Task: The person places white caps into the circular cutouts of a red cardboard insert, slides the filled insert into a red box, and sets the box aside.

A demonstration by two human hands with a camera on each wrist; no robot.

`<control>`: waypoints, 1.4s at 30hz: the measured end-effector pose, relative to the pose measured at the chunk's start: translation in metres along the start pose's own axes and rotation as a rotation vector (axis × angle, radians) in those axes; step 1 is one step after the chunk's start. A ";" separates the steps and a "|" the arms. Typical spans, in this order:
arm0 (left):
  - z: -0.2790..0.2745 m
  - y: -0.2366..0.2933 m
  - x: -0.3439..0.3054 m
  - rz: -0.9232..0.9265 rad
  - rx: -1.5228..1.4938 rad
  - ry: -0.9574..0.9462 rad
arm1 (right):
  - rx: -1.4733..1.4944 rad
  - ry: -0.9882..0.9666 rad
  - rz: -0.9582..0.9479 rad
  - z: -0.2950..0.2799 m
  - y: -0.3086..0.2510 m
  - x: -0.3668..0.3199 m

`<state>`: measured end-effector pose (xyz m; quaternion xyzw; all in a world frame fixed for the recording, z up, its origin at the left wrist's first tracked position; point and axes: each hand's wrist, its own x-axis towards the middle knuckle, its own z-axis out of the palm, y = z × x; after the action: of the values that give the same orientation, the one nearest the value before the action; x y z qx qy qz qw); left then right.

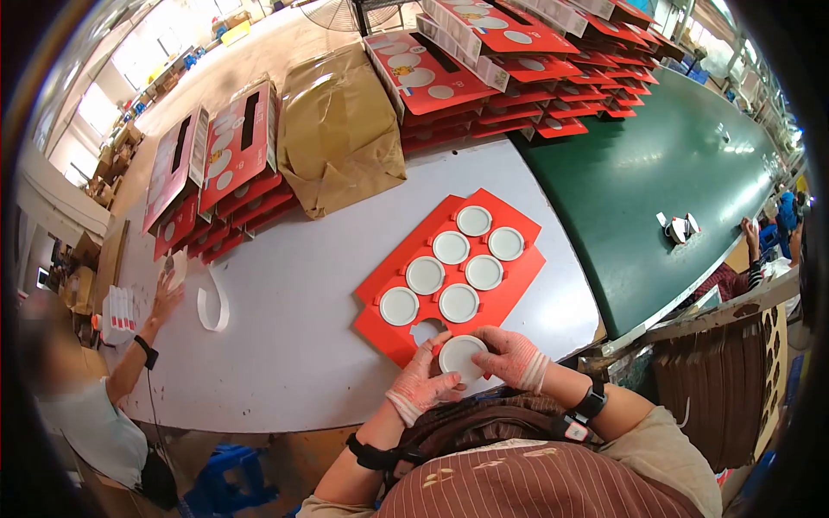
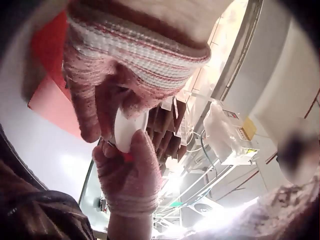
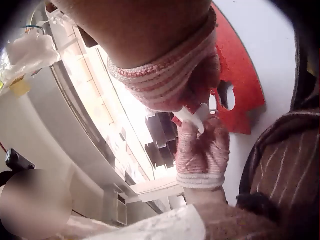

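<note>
Both gloved hands hold one round white lid (image 1: 462, 358) at the near corner of a red cardboard sheet (image 1: 380, 278). My left hand (image 1: 421, 384) grips its left side, thumb across the lid's face. On the right side my right hand (image 1: 516, 358) pinches the rim, thumb on top. The left wrist view shows the lid (image 2: 125, 134) nearly edge-on between the hands. Several matching lids (image 1: 425, 275) sit in two rows on the sheet. Just beyond the held lid is a bare round hole (image 1: 427, 331) in the card, also seen in the right wrist view.
Stacks of red printed boxes (image 1: 484, 86) and a brown paper-wrapped package (image 1: 337, 129) line the far side of the white table (image 1: 285, 363). A green table (image 1: 656, 190) adjoins on the right. Another person's hand (image 1: 166, 298) is at the left, near a white strip (image 1: 207, 302).
</note>
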<state>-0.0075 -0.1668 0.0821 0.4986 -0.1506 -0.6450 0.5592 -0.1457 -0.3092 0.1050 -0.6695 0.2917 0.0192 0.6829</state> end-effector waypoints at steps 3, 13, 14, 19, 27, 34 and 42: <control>-0.015 -0.009 -0.004 0.034 0.006 0.144 | 0.005 -0.014 0.076 -0.010 0.000 0.011; -0.092 -0.051 0.005 0.121 -0.438 0.415 | -0.186 0.079 0.055 -0.008 0.000 0.045; -0.088 -0.052 0.009 0.069 -0.585 0.387 | -0.274 0.102 0.000 -0.006 0.001 0.049; -0.075 -0.052 0.028 0.143 -0.798 0.151 | -0.582 0.119 -0.005 0.006 -0.013 0.056; -0.071 -0.051 0.030 0.044 -0.703 0.107 | -0.718 0.087 0.012 0.011 -0.004 0.065; -0.075 -0.050 0.031 -0.048 -0.710 0.035 | -0.958 0.135 0.014 0.019 -0.010 0.065; -0.073 -0.055 0.039 -0.121 -0.638 0.019 | -1.233 0.191 -0.139 0.013 0.005 0.068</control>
<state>0.0249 -0.1565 -0.0109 0.3121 0.0943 -0.6873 0.6491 -0.0864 -0.3215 0.0707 -0.9565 0.2424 0.0793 0.1417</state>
